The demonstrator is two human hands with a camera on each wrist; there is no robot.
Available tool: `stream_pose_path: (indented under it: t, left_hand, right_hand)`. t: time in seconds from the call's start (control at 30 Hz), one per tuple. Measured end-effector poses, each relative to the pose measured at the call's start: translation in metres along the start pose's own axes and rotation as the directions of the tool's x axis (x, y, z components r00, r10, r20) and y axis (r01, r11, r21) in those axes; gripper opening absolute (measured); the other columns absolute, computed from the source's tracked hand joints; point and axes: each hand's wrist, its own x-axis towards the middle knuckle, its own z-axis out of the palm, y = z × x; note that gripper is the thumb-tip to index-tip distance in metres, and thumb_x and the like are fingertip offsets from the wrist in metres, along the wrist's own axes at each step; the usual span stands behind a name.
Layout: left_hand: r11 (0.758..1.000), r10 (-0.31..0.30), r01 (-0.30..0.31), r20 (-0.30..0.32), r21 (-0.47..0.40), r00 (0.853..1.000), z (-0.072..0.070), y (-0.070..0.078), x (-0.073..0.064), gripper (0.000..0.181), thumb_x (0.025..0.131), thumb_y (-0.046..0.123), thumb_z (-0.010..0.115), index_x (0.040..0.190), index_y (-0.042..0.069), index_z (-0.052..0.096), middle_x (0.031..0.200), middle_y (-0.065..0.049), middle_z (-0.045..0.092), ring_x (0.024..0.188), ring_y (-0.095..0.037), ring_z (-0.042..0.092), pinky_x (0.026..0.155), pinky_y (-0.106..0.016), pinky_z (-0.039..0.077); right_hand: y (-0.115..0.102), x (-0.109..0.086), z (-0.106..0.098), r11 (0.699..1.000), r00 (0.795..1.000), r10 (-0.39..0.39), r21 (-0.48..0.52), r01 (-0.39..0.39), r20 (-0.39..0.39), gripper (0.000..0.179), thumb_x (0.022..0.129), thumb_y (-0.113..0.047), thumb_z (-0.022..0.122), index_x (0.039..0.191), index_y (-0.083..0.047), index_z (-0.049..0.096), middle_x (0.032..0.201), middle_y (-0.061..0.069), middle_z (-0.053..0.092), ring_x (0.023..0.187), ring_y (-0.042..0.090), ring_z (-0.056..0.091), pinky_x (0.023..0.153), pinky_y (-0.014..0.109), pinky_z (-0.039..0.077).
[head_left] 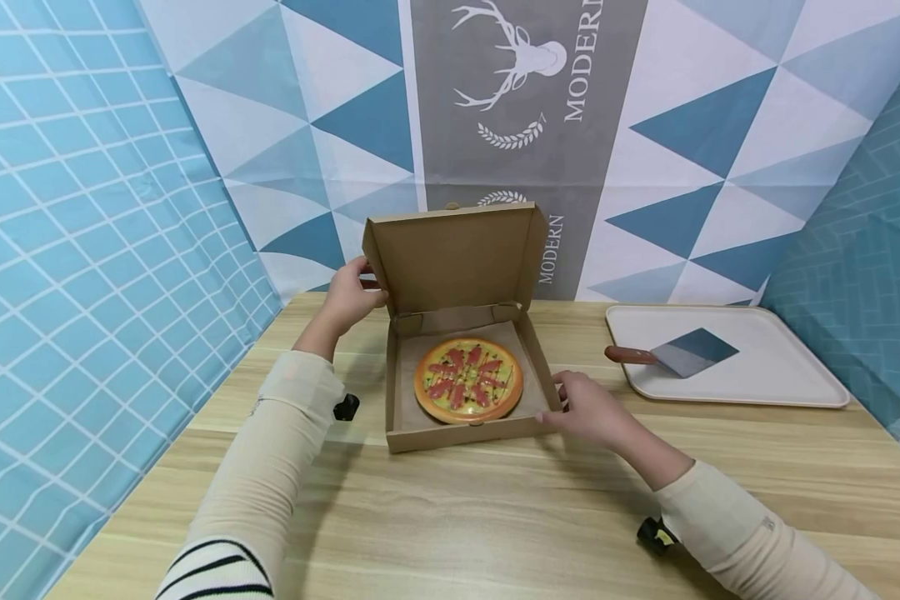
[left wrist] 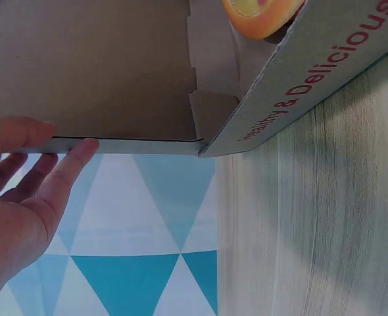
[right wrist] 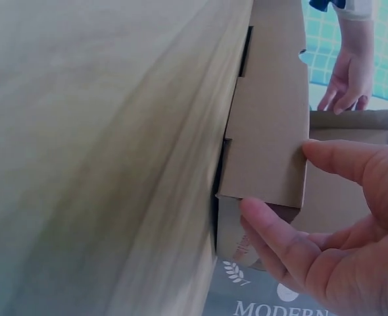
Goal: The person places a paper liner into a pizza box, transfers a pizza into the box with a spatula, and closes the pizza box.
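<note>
A brown cardboard pizza box (head_left: 450,435) stands on the table with its lid (head_left: 457,260) raised at the back. Inside, a round pizza (head_left: 468,379) with red topping pieces lies on brown paper. My left hand (head_left: 351,296) pinches the left side of the lid; in the left wrist view, the thumb (left wrist: 23,131) lies along the inner edge and the other fingers are below it. At the front right corner of the box, my right hand (head_left: 588,408) grips the wall. The right wrist view shows its thumb (right wrist: 339,158) at the top edge and fingertips (right wrist: 263,214) against the corner.
To the right lies a cream tray (head_left: 780,395) carrying a pizza server (head_left: 693,354), its brown handle jutting over the tray's left rim. A patterned wall covering (head_left: 345,100) rises directly behind the wooden table (head_left: 450,533). Blue tiled sheeting (head_left: 82,250) borders the left.
</note>
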Motion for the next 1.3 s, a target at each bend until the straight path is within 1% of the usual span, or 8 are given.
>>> stream_pose_path:
  t: [0.23, 0.47, 0.6, 0.67, 0.77, 0.87, 1.13, 1.3]
  left_hand:
    - [0.999, -0.019, 0.019, 0.003, -0.039, 1.000, -0.001, 0.002, -0.001, 0.049, 0.087, -0.002, 0.060, 0.134, 0.002, 0.044, 0.136, -0.019, 0.046, 0.122, -0.035, 0.052, 0.086, -0.044, 0.053]
    - [0.996, -0.017, 0.019, 0.022, -0.086, 1.000, -0.001, 0.000, 0.004, 0.044, 0.091, -0.004, 0.057, 0.133, -0.001, 0.042, 0.134, -0.022, 0.045, 0.120, -0.038, 0.054, 0.085, -0.043, 0.054]
    - [0.996, -0.026, 0.029, 0.033, -0.090, 0.999, -0.003, 0.001, 0.005, 0.046, 0.092, -0.005, 0.057, 0.135, -0.001, 0.042, 0.134, -0.023, 0.045, 0.120, -0.038, 0.054, 0.084, -0.042, 0.054]
    - [0.995, -0.032, 0.035, 0.034, -0.092, 0.999, -0.005, 0.001, 0.006, 0.047, 0.091, -0.005, 0.057, 0.135, -0.001, 0.042, 0.134, -0.023, 0.045, 0.120, -0.038, 0.054, 0.084, -0.042, 0.055]
    - [0.993, -0.045, 0.049, 0.035, -0.109, 0.998, -0.006, 0.001, 0.008, 0.049, 0.091, -0.006, 0.057, 0.137, 0.000, 0.041, 0.134, -0.023, 0.045, 0.120, -0.038, 0.054, 0.085, -0.042, 0.054]
    - [0.988, -0.052, 0.056, 0.032, -0.141, 0.998, -0.007, 0.002, 0.010, 0.050, 0.091, -0.005, 0.057, 0.138, 0.000, 0.040, 0.134, -0.024, 0.044, 0.119, -0.039, 0.054, 0.085, -0.044, 0.054]
    - [0.990, -0.099, 0.096, -0.020, -0.103, 0.995, -0.002, 0.012, 0.015, 0.045, 0.094, 0.003, 0.059, 0.137, 0.003, 0.045, 0.126, -0.023, 0.050, 0.109, -0.038, 0.057, 0.088, -0.049, 0.052]
    - [0.987, -0.155, 0.151, -0.071, -0.049, 0.985, 0.003, 0.022, 0.016, 0.041, 0.095, 0.006, 0.057, 0.134, 0.001, 0.047, 0.122, -0.023, 0.054, 0.102, -0.037, 0.059, 0.087, -0.048, 0.052]
  right_hand:
    - [-0.005, 0.000, 0.001, 1.000, 1.000, -0.007, -0.005, 0.007, 0.023, 0.063, 0.085, -0.020, 0.076, 0.128, 0.015, 0.048, 0.090, 0.012, 0.067, 0.077, 0.016, 0.064, 0.065, 0.034, 0.052]
    - [-0.009, -0.002, 0.004, 1.000, 1.000, -0.001, -0.011, 0.001, -0.012, 0.065, 0.084, -0.022, 0.076, 0.129, 0.016, 0.048, 0.070, 0.005, 0.057, 0.055, 0.013, 0.050, 0.052, 0.031, 0.042]
    - [-0.013, 0.006, -0.002, 0.999, 0.998, -0.016, -0.051, 0.013, -0.055, 0.067, 0.087, -0.026, 0.074, 0.130, 0.017, 0.046, 0.084, 0.014, 0.060, 0.070, 0.023, 0.058, 0.062, 0.037, 0.049]
    - [-0.017, 0.015, -0.008, 0.999, 0.996, -0.008, -0.052, 0.003, -0.086, 0.070, 0.091, -0.030, 0.070, 0.135, 0.016, 0.042, 0.105, 0.025, 0.060, 0.090, 0.034, 0.062, 0.074, 0.044, 0.053]
    - [-0.027, 0.032, -0.016, 0.999, 0.990, 0.037, 0.017, -0.035, -0.135, 0.074, 0.096, -0.033, 0.063, 0.144, 0.013, 0.030, 0.135, 0.034, 0.044, 0.119, 0.046, 0.051, 0.091, 0.053, 0.048]
    - [-0.041, 0.054, -0.024, 0.994, 0.978, 0.079, 0.092, -0.061, -0.196, 0.078, 0.097, -0.031, 0.059, 0.148, 0.012, 0.020, 0.147, 0.035, 0.030, 0.131, 0.047, 0.038, 0.101, 0.056, 0.039]
    - [-0.059, 0.110, -0.055, 0.982, 0.932, 0.162, 0.141, -0.122, -0.325, 0.077, 0.096, -0.023, 0.055, 0.149, 0.013, 0.012, 0.150, 0.035, 0.024, 0.139, 0.045, 0.025, 0.113, 0.051, 0.024]
    - [-0.047, 0.131, -0.068, 0.991, 0.921, 0.135, 0.071, -0.117, -0.365, 0.051, 0.097, -0.016, 0.048, 0.140, 0.010, 0.040, 0.134, 0.030, 0.050, 0.123, 0.043, 0.048, 0.101, 0.050, 0.040]
